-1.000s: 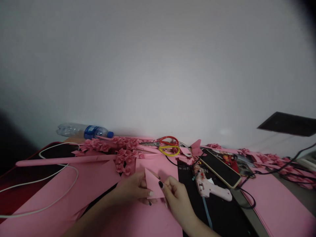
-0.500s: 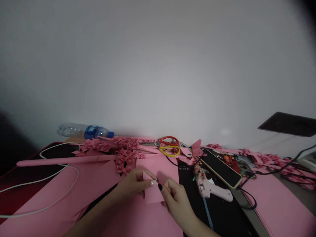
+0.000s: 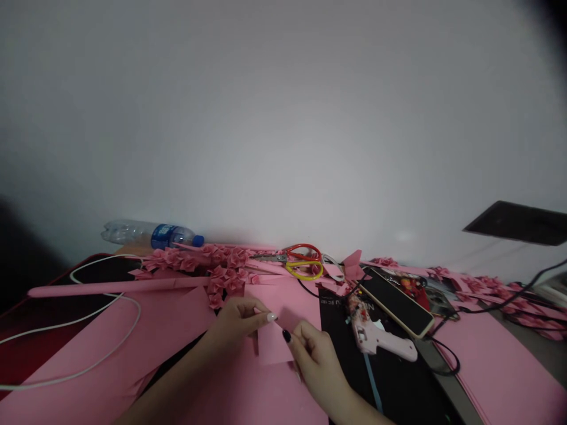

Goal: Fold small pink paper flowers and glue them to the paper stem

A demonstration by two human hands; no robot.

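Plastic bottle (image 3: pixel 153 234) lies far left, beyond the fingers (image 3: pixel 253 305). Paper flowers (image 3: pixel 225 277) bunch just past the left hand (image 3: pixel 239 321), which is pinched closed on the top of a small pink paper piece (image 3: pixel 272 347) between both hands. Right hand (image 3: pixel 316 360) pinches its right edge, closed too. Glue gun (image 3: pixel 374 337) right of those fingers, phone (image 3: pixel 397 304) past it.

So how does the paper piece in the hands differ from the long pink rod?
The paper piece is small and flat-sided; the rod is long and rounded. The left hand and right hand hold the paper piece, while the rod lies untouched. Both are pink.
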